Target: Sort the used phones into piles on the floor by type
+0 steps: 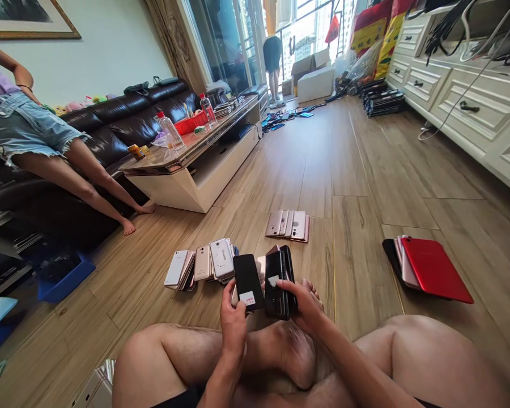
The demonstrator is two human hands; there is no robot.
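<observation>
Where the hands work: above the person's crossed legs (280,357).
Left grip (233,320): clamped on a black smartphone (247,281).
Right grip (304,303): clamped on a stack of black smartphones (277,283).
Beyond the legs: rose-gold phones (287,225).
Right of the legs: red phone (433,271) topping a pile.
Container: red basket (193,122) on the counter (165,169), far beyond the legs; contents too small to tell.
</observation>
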